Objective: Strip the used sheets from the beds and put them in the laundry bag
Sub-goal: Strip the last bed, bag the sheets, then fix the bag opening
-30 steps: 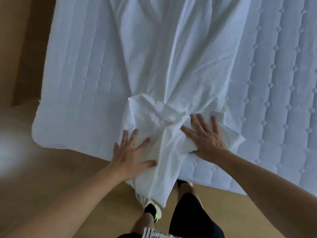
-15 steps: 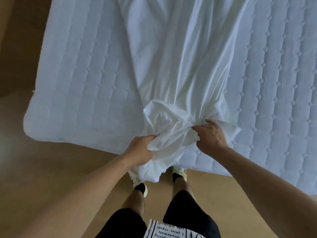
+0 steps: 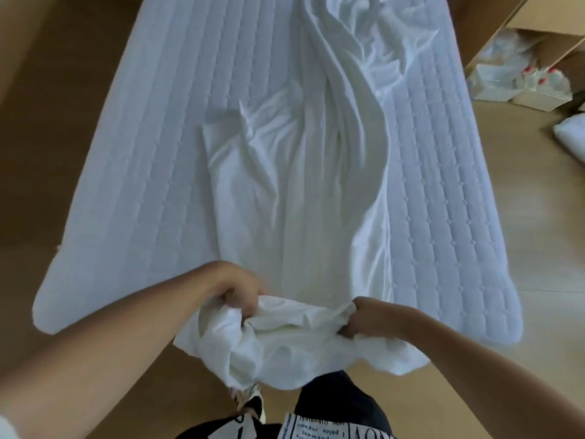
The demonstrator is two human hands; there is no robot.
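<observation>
Here the white sheet lies bunched in a long ridge down the middle of the quilted mattress, its near end gathered at the lower centre of the frame. The left hand and right hand each clench a fold of this gathered end, fingers curled into the cloth. The step in hand appears to be drawing the sheet off the bed. The next move likely calls for hauling in the remaining length; no laundry bag is visible. Cardboard boxes occupy the upper right.
</observation>
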